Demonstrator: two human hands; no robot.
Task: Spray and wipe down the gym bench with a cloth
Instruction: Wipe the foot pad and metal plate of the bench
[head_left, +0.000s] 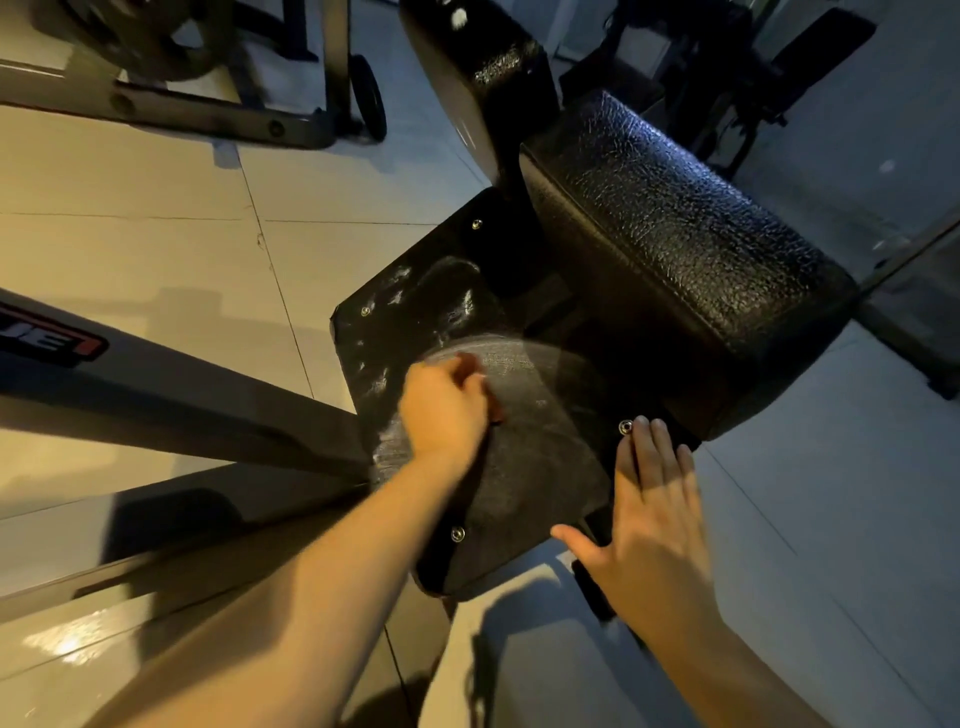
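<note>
Left grip (447, 410) fisted on cloth (496, 413), mid seat pad (545, 467); right grip (649, 499) flat, fingers straight, on pad's near-right edge. White smears (387, 317) left at pad's far-left. I judge wipe partway; upper pad (675, 234) still to do.

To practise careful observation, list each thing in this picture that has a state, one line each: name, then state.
Flat pad: streaked with white smears.
Seat cushion: glossy, no hand on it.
Cloth: bunched, mostly hidden.
Left hand: curled, gripping the cloth.
Right hand: flat, fingers straight, resting on the flat pad's edge.
</note>
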